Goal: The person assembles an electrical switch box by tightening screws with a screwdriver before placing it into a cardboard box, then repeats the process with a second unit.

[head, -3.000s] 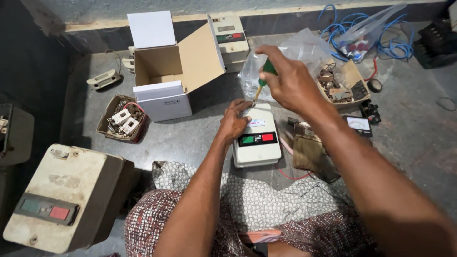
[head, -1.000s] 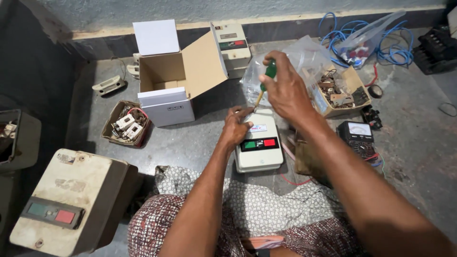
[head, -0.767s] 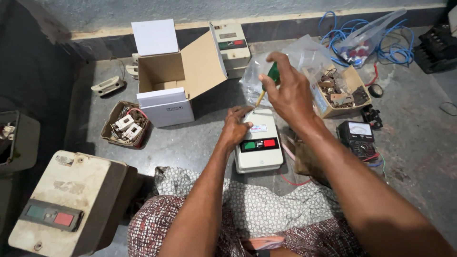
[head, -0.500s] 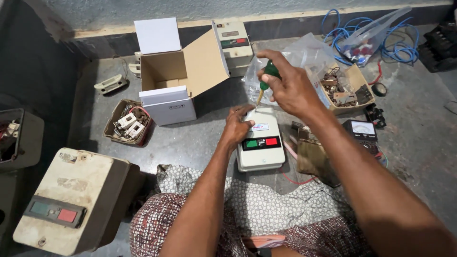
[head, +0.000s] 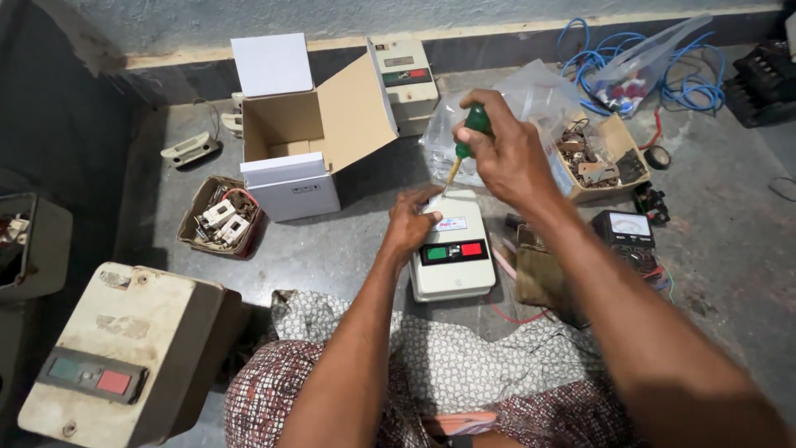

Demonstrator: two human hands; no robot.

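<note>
Your right hand [head: 510,153] grips a green-handled screwdriver [head: 467,145], its tip down at the far-left corner of the white switch box [head: 452,249] on the floor before your knees. Your left hand [head: 410,228] presses on that box's left edge. The cover looks seated, so I judge the screw still being worked. Count three such boxes: this one, a second [head: 406,75] far behind the open carton [head: 307,133], a worn third [head: 124,348] near left.

Green-handled screwdriver [head: 474,124]; white starter box [head: 452,249], green-red buttons.
</note>
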